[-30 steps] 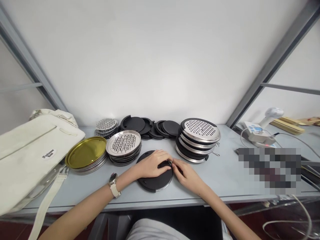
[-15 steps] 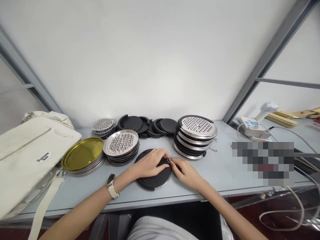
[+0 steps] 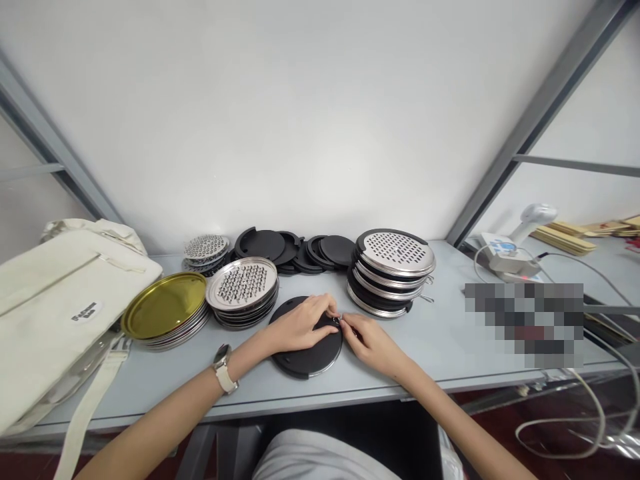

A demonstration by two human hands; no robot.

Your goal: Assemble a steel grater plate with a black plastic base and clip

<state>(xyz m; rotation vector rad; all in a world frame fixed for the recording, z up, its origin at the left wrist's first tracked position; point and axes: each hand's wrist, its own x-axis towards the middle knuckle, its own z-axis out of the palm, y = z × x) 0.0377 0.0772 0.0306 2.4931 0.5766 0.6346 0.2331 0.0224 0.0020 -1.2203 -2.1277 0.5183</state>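
Observation:
A black round disc (image 3: 293,357) with a thin silvery rim lies flat on the table in front of me. My left hand (image 3: 305,327) rests over its upper part, fingers curled and thumb stretched toward the right edge. At that edge is a small metal wire loop (image 3: 337,321), between the tips of my left thumb and index finger. From the right, my right hand (image 3: 367,343) pinches the same loop, its other fingers folded under. The fingertips partly cover how the loop joins the disc.
Left stand a gold-topped stack of round plates (image 3: 167,307), a stack of grater discs (image 3: 243,287) and a cream bag (image 3: 60,313). Black round holders (image 3: 263,247) lie along the wall. A taller stack of rimmed grater discs (image 3: 395,257) is behind my right hand; a white scanner (image 3: 533,220) stands farther right.
Hardly anything differs. Both hands stay at the wire loop with only slight finger movement, and the whole view has shifted a little.

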